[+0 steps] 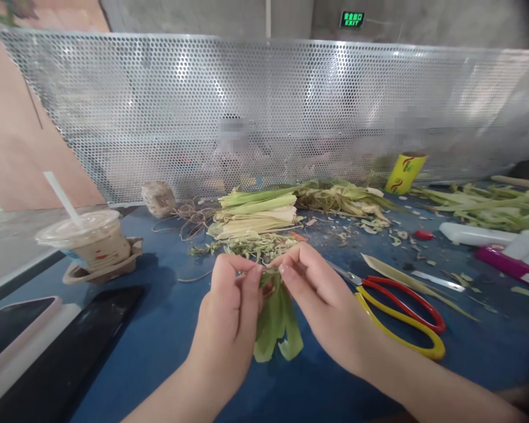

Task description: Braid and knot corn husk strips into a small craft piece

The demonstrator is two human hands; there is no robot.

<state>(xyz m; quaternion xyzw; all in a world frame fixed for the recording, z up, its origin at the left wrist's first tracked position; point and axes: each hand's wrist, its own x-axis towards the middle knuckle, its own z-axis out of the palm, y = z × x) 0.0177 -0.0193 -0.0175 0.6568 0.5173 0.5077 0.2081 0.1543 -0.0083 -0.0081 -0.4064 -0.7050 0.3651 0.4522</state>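
Close together over the blue table, my left hand [231, 305] and my right hand [321, 299] both pinch with thumb and index finger. Between the fingertips runs a thin strand, which looks like twine, at the top of a small bundle of green corn husk [278, 323]. Its strips hang down and fan out below my hands. My fingers partly hide the top of the bundle. A loose end of twine [194, 279] shows left of my left hand. Scissors [401, 314] with one red and one yellow handle lie right of my right hand, blades partly hidden behind it.
Stacked corn husks [258, 208] and dried sprigs [251, 247] lie beyond my hands, with tangled twine [189, 217] beside them. A drink cup [92, 238] and phone [17, 329] stand left. Right are a craft blade [438, 281], glue gun [511, 258] and yellow roll [405, 173]. A perforated metal screen [268, 106] closes the back.
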